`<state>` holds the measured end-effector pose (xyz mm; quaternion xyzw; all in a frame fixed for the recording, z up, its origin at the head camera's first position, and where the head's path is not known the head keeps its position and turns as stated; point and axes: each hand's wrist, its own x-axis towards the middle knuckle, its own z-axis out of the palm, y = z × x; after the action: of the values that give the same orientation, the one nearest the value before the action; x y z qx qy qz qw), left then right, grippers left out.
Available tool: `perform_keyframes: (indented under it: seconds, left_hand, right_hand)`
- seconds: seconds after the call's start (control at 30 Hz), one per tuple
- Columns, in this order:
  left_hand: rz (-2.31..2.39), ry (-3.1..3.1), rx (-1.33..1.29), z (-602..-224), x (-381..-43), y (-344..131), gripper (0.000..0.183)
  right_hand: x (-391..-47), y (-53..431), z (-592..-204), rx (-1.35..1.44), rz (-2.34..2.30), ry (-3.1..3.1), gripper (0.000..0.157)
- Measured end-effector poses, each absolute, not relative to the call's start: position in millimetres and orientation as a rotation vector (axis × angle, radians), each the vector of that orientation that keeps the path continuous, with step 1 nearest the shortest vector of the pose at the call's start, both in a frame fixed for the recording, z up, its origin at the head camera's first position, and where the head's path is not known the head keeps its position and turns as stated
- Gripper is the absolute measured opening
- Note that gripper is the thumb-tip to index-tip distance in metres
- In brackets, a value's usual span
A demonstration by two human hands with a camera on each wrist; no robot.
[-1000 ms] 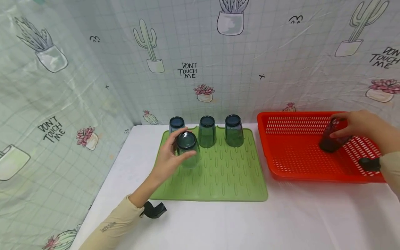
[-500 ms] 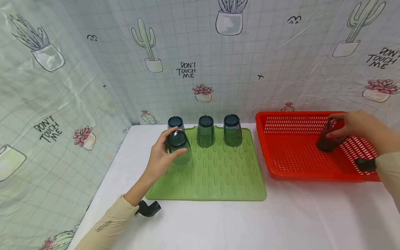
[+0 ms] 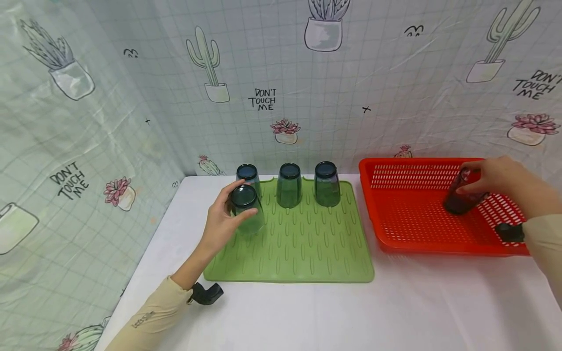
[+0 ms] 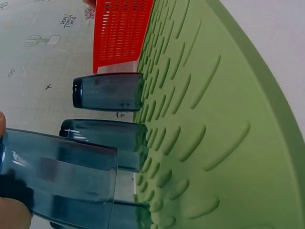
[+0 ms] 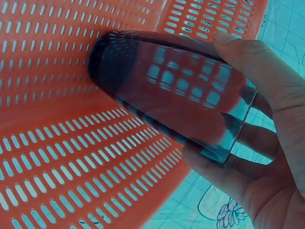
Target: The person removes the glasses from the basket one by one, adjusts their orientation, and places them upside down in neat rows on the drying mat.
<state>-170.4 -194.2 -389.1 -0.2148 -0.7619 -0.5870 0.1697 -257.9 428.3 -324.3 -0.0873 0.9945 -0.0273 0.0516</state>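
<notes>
Gripped by its base end, an upside-down blue-tinted drinking glass [image 3: 248,214] is in my left hand [image 3: 219,222], over the left part of the green drying mat [image 3: 325,258]. In the left wrist view the rim of this glass [image 4: 62,171] points at the mat with a gap between them. My right hand [image 3: 505,183] holds another glass [image 3: 461,199] near its rim, thumb on one side and fingers on the other. That glass leans inside the red basket [image 3: 412,246], its dark base [image 5: 112,59] toward the basket's perforated surface.
Three upside-down glasses line the mat's back edge: a left glass [image 3: 247,171] partly behind my left hand, a middle glass [image 3: 289,187] and a right glass [image 3: 327,185]. A printed cloth wall [image 3: 325,117] rises behind. White tabletop [image 3: 307,312] lies in front.
My left hand has carried its glass leftward over the mat, in front of the left glass of the row. My right hand stays in the basket with its glass, almost still.
</notes>
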Motion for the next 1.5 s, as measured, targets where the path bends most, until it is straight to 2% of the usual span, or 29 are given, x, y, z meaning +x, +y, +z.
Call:
perform_keyframes:
  seconds: [0.33,0.7,0.93,1.17,1.33,1.5]
  left_hand:
    - [-1.638,-2.19,-0.54,-400.5,-176.4,-203.2,0.073]
    - [-1.649,-2.2,-0.438,-415.0,-182.2,-216.3,0.073]
    - [-1.625,-2.374,-0.379,-415.5,-186.1,-225.0,0.071]
    - [-1.568,-2.576,-0.411,-403.7,-194.2,-228.7,0.075]
    - [-1.556,-2.637,-0.418,-400.8,-197.2,-231.1,0.078]
    - [-1.608,-2.675,-0.509,-398.9,-207.6,-235.4,0.076]
  right_hand:
    - [-259.7,427.9,-325.8,-0.239,-0.084,3.001,0.094]
    - [-259.6,424.4,-326.6,-0.253,-0.107,3.011,0.087]
    - [-259.8,424.4,-324.1,-0.255,-0.103,3.0,0.09]
    - [-259.0,424.6,-322.7,-0.163,-0.094,2.995,0.103]
    - [-258.1,424.4,-324.5,-0.179,-0.053,3.006,0.097]
    - [-257.6,425.4,-326.8,-0.171,-0.043,2.997,0.098]
